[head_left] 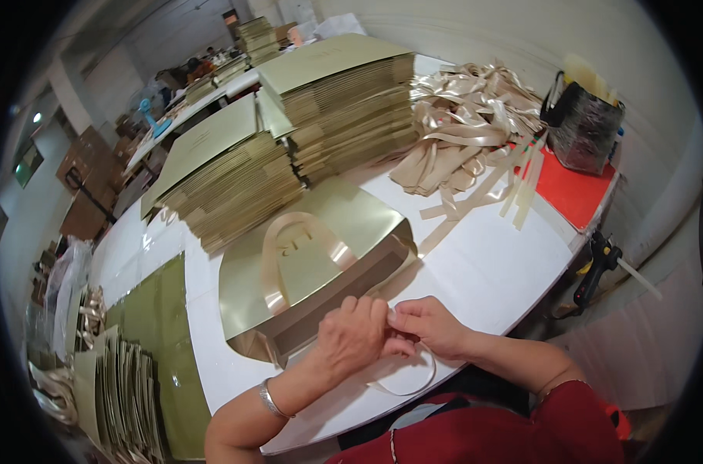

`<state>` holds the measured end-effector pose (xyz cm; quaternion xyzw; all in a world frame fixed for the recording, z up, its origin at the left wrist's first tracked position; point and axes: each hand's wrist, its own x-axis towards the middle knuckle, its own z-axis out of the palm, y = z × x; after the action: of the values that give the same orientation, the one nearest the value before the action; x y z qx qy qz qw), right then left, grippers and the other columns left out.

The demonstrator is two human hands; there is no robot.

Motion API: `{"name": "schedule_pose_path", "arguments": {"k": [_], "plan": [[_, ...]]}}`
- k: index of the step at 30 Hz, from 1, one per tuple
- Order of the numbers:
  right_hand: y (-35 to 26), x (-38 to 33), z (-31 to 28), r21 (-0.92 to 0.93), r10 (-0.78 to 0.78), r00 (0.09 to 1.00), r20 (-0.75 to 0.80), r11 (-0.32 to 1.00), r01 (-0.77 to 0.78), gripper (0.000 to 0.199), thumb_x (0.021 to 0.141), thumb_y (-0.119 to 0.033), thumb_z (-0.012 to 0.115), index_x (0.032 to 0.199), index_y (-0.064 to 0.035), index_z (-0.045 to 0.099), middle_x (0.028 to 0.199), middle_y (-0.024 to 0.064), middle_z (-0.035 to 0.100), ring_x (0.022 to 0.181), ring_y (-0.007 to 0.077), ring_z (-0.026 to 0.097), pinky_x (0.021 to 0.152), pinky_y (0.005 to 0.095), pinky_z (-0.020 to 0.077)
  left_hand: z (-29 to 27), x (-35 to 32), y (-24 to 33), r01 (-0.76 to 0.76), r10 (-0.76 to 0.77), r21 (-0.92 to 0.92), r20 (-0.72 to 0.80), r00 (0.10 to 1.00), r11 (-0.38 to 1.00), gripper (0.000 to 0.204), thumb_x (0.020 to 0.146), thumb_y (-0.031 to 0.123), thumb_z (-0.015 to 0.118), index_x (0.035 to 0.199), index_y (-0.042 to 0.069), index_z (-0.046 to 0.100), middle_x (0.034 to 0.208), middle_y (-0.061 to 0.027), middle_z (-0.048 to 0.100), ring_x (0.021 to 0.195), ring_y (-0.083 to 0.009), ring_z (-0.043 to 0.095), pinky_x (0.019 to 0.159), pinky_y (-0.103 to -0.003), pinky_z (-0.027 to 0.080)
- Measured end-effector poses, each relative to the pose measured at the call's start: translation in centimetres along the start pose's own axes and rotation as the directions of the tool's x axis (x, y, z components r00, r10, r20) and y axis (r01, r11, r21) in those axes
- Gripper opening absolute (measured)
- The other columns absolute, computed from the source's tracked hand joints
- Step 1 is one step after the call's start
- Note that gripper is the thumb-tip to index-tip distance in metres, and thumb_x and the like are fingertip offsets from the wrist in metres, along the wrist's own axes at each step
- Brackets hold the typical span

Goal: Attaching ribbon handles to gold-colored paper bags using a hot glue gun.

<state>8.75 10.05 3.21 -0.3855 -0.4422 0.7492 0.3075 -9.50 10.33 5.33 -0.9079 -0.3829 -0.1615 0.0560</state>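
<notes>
A pale gold paper bag lies on the white table in front of me, its open mouth toward me. One beige ribbon handle loops over its upper panel. At the bag's near edge, my left hand and my right hand meet, fingers bent and pinched together. Between them they grip a cream ribbon, whose loop hangs below the fingers over the table. The part of the ribbon inside my fingers is hidden.
Tall stacks of flat gold bags stand behind. Loose beige ribbons heap at the back right, near glue sticks, a red sheet and a dark container. A glue gun hangs at the right edge. Finished-looking bags stand lower left.
</notes>
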Motion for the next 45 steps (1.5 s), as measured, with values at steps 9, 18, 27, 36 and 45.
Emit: {"name": "schedule_pose_path", "arguments": {"k": [9,18,27,36,45], "plan": [[-4.0,3.3,2.3,-0.562,-0.434,0.713,0.55,0.44,0.701,0.021,0.087,-0.023,0.063,0.097,-0.0043,0.066,0.083,0.0118,0.067,0.074,0.0283,0.063,0.068,0.0378,0.0493,-4.8,-9.0,1.2,0.564,-0.414,-0.748,0.663,0.624,-0.349,0.017,0.089,0.006,0.065,0.103,-0.003,0.064,0.087,-0.0086,0.069,0.078,-0.0116,0.064,0.069,-0.023,0.049],[-3.7,15.4,6.2,-0.862,0.405,0.769,0.495,0.342,0.374,0.05,0.084,-0.038,0.062,0.118,-0.0017,0.06,0.114,0.0142,0.062,0.108,0.0197,0.055,0.09,0.0301,0.0433,2.3,-12.4,0.2,0.099,-0.828,-0.994,0.099,0.551,-0.053,0.007,0.09,-0.006,0.053,0.096,-0.002,0.053,0.101,-0.0182,0.067,0.089,-0.0237,0.068,0.082,-0.035,0.056],[-5.6,15.5,6.4,-0.838,0.276,0.939,0.207,0.545,0.024,0.06,0.077,-0.05,0.071,0.119,-0.0082,0.061,0.116,0.0087,0.061,0.111,0.0194,0.053,0.093,0.0317,0.0403,1.8,-10.2,-1.5,0.153,-0.811,-0.897,0.44,0.386,-0.414,0.021,0.093,0.015,0.061,0.091,-0.005,0.064,0.077,-0.0098,0.065,0.067,-0.0143,0.062,0.061,-0.029,0.053],[-4.6,15.9,6.8,-0.754,0.302,0.931,0.206,0.655,-0.046,0.045,0.082,-0.045,0.067,0.108,-0.0089,0.063,0.104,0.0052,0.061,0.096,0.0163,0.053,0.079,0.0326,0.0409,2.9,-8.7,-0.9,0.204,-0.921,-0.942,0.311,0.235,-0.266,0.026,0.093,0.027,0.063,0.081,0.004,0.067,0.062,0.0031,0.057,0.049,-0.0028,0.047,0.045,-0.019,0.036],[-4.4,12.8,6.7,-0.87,0.161,0.94,0.3,0.452,0.2,0.028,0.086,-0.023,0.06,0.103,-0.0013,0.062,0.093,0.0127,0.061,0.098,0.0234,0.058,0.093,0.0382,0.0413,2.8,-9.3,-1.4,0.24,-0.757,-0.843,0.537,0.372,-0.481,0.025,0.095,0.025,0.058,0.081,0.004,0.061,0.061,-0.0037,0.059,0.047,-0.0112,0.052,0.044,-0.025,0.042]]}}
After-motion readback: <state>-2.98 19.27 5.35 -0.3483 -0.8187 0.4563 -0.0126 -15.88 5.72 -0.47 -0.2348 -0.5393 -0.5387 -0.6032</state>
